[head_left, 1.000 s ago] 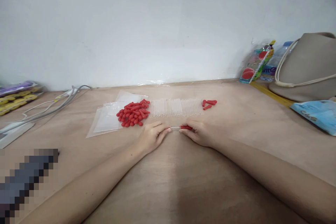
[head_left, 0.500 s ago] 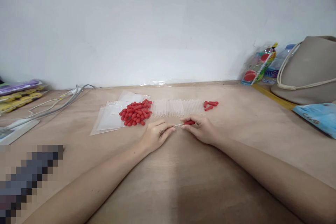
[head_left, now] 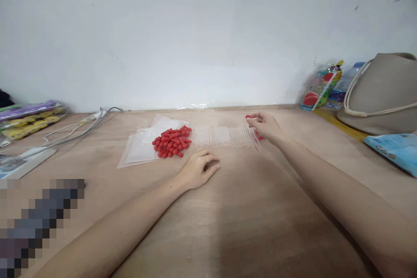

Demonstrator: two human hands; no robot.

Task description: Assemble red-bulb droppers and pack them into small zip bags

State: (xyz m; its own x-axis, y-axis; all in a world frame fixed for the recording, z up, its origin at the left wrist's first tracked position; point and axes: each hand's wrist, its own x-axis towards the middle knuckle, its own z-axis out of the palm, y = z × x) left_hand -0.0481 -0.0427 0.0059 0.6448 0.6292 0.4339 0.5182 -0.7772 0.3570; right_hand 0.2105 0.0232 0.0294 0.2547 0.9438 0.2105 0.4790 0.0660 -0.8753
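My right hand (head_left: 263, 125) pinches a dropper. Its red rubber bulb (head_left: 248, 117) pokes out above the fingertips, while a thin clear tube seems to slant down below them. More red bulbs (head_left: 260, 137) lie beneath this hand, mostly hidden by it. My left hand (head_left: 199, 168) rests on the table with nothing in it, thumb and fingers apart. Just beyond it stretches a row of clear tubes (head_left: 221, 137) laid side by side. At the row's left end sits a heap of red rubber bulbs (head_left: 171, 142), partly on clear plastic sheets (head_left: 138, 150).
To the left are a power strip (head_left: 28, 163) with cables, wrapped yellow and purple items (head_left: 32, 117), and a pixelated dark object (head_left: 42, 221). A beige bag (head_left: 381, 89), bottles, a peach-printed package (head_left: 314, 95) and a blue packet (head_left: 395, 150) stand at right. A wall closes off the back.
My right hand has moved away from my left, up and to the right, carrying the dropper to the row's right end. My left hand has let go of the tube and opened.
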